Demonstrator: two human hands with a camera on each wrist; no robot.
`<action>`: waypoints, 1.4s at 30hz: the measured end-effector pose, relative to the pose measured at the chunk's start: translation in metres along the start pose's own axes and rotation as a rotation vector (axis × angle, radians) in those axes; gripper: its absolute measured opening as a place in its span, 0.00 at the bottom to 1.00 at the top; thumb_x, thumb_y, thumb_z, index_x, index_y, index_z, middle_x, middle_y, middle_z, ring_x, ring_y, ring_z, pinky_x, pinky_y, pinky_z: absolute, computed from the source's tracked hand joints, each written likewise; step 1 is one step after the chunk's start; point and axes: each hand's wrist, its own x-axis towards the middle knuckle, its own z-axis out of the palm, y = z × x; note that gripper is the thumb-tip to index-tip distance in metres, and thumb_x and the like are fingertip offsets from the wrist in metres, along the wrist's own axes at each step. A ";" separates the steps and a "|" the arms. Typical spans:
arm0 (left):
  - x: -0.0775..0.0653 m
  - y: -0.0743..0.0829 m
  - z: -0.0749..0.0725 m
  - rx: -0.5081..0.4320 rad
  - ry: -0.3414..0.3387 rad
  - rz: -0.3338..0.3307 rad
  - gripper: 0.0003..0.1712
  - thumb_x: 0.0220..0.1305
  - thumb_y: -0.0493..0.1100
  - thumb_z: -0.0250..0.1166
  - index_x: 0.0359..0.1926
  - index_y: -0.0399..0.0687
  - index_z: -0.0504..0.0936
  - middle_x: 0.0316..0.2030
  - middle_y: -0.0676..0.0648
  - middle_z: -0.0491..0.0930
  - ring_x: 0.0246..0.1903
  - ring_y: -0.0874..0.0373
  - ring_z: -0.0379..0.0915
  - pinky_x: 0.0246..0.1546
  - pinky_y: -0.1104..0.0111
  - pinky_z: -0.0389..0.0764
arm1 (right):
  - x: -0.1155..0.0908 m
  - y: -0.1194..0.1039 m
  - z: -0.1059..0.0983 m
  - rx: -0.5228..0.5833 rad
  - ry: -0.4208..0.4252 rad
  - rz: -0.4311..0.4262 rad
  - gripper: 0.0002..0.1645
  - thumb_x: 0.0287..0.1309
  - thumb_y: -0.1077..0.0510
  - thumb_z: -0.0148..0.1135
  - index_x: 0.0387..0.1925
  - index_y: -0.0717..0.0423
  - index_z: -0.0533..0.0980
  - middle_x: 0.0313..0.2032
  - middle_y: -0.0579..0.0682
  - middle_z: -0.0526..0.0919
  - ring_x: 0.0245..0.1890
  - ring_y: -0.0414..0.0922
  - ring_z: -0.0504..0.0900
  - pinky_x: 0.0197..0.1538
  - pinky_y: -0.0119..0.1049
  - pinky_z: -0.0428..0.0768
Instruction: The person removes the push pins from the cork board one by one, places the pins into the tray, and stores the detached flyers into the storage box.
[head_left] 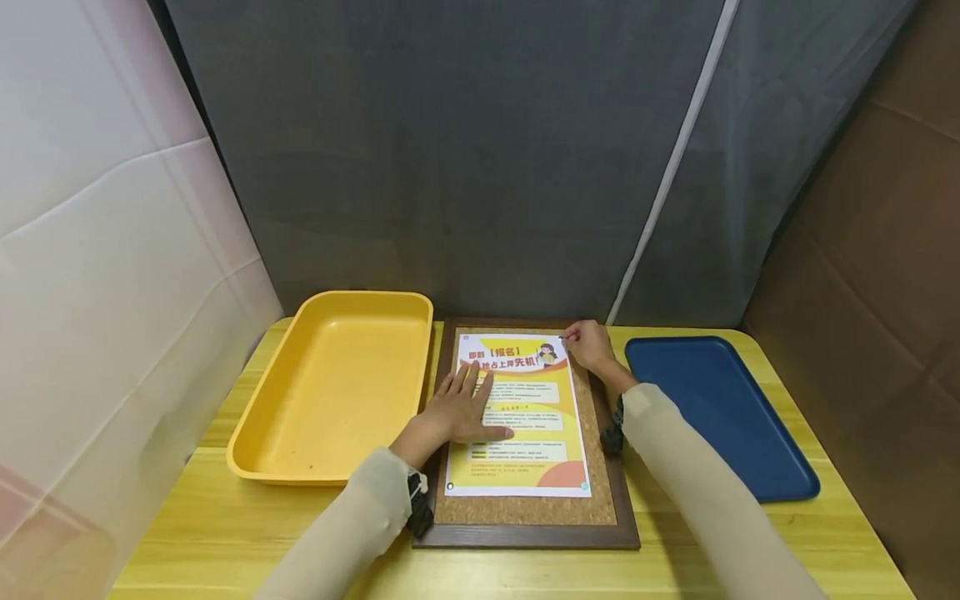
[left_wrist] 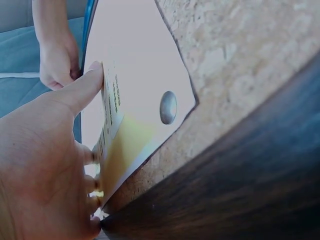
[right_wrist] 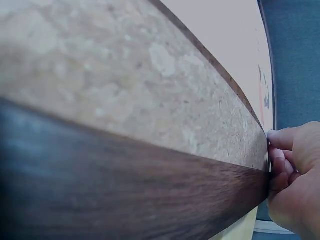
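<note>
A printed yellow-and-white poster [head_left: 525,467] lies on a cork board [head_left: 517,511] with a dark wooden frame. My left hand [head_left: 463,414] rests flat on the poster's left half, fingers spread. At the poster's top right corner my right hand [head_left: 591,343] pinches a small dark thumbtack [head_left: 561,337] between thumb and finger; the fingertips mostly hide it. A round metal thumbtack [left_wrist: 168,107] sits in the bottom left corner of the poster. Small round dots show at the top left and bottom right corners, too small to tell exactly.
Left of the board stands a deep yellow tray [head_left: 330,392]. On the right lies a shallow blue tray [head_left: 720,417], partly behind the right sleeve. All rest on a wooden table [head_left: 487,575], with a grey curtain [head_left: 450,167] behind and cloth at both sides.
</note>
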 end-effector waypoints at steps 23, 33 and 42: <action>0.003 0.000 0.000 0.026 -0.041 -0.034 0.67 0.67 0.80 0.57 0.86 0.48 0.35 0.84 0.38 0.27 0.83 0.41 0.20 0.81 0.45 0.31 | 0.007 -0.009 -0.004 -0.018 -0.084 0.099 0.10 0.71 0.61 0.64 0.43 0.65 0.87 0.40 0.59 0.88 0.39 0.50 0.82 0.42 0.38 0.78; 0.003 -0.001 -0.001 0.040 -0.044 -0.024 0.68 0.65 0.82 0.55 0.86 0.47 0.36 0.85 0.38 0.28 0.84 0.40 0.22 0.82 0.45 0.33 | 0.010 -0.008 -0.005 -0.057 -0.129 0.089 0.12 0.71 0.61 0.63 0.45 0.66 0.87 0.41 0.58 0.88 0.39 0.49 0.82 0.42 0.38 0.78; -0.009 0.009 -0.011 0.045 -0.036 -0.038 0.66 0.67 0.79 0.57 0.87 0.46 0.39 0.85 0.37 0.31 0.84 0.40 0.25 0.82 0.46 0.35 | 0.009 -0.008 -0.005 -0.055 -0.146 0.085 0.13 0.72 0.61 0.62 0.48 0.66 0.86 0.45 0.60 0.89 0.43 0.52 0.85 0.47 0.43 0.82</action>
